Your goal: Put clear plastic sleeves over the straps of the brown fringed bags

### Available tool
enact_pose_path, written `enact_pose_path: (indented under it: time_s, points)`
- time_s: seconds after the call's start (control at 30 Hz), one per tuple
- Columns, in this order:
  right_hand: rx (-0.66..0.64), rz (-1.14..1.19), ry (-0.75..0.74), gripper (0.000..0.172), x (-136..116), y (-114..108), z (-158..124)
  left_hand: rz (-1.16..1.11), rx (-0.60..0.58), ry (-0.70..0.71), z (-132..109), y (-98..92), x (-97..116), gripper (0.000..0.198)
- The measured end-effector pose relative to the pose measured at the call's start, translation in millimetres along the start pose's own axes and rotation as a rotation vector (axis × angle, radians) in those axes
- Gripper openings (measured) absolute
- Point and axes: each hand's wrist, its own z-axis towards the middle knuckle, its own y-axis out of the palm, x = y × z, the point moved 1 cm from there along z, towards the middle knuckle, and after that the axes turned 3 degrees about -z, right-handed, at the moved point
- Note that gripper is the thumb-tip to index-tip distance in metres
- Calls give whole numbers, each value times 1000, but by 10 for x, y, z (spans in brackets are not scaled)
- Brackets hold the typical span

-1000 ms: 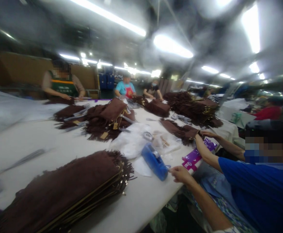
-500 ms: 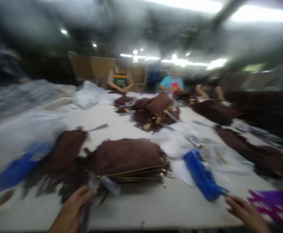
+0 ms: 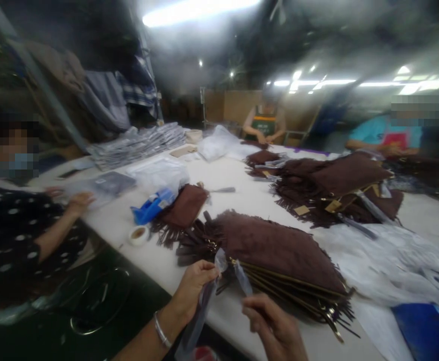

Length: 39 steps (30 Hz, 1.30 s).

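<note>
My left hand (image 3: 195, 288) pinches a long strap in clear plastic (image 3: 203, 303), which hangs down past the table edge. Close on its right, my right hand (image 3: 274, 321) has its thumb and fingers together; anything between them is too small to make out. A plastic-covered zipper pull (image 3: 243, 278) hangs just above those fingertips, from the corner of a stack of brown fringed bags (image 3: 275, 245). Gold zippers show along the near side of the stack. Beyond my left hand lie dark tassels (image 3: 193, 248) and a smaller brown fringed pouch (image 3: 185, 205).
A blue tape dispenser (image 3: 152, 205) and a tape roll (image 3: 139, 235) lie at the left. White plastic (image 3: 385, 260) and a blue object (image 3: 422, 326) are at the right. More brown bags (image 3: 351, 175) lie farther back. A person in dotted clothing (image 3: 27, 235) handles a plastic-wrapped item close by.
The view has swung left. My right hand has come from beside the blue tape dispenser at the right to the stack's corner, near my left hand, which still grips the strap.
</note>
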Motion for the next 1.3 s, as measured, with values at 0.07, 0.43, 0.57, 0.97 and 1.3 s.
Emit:
enact_pose_path:
  time_s: [0.07,0.43,0.57,0.97,1.3]
  points:
    - [-8,-31,-158,20,-227,324,267,14,8,43,3,-8,2,22]
    - [103,-727,-223,29,-378,606,554,137,-62,155,25,-84,52,24]
    - [93,-882,-200,32,-401,649,581,178,-95,167,10,-121,68,17]
    - [134,-1134,-313,31,-422,741,618,179,-176,178,15,-176,84,20]
    - [186,-838,-311,26,-315,704,654,127,-135,151,86,-201,-44,25]
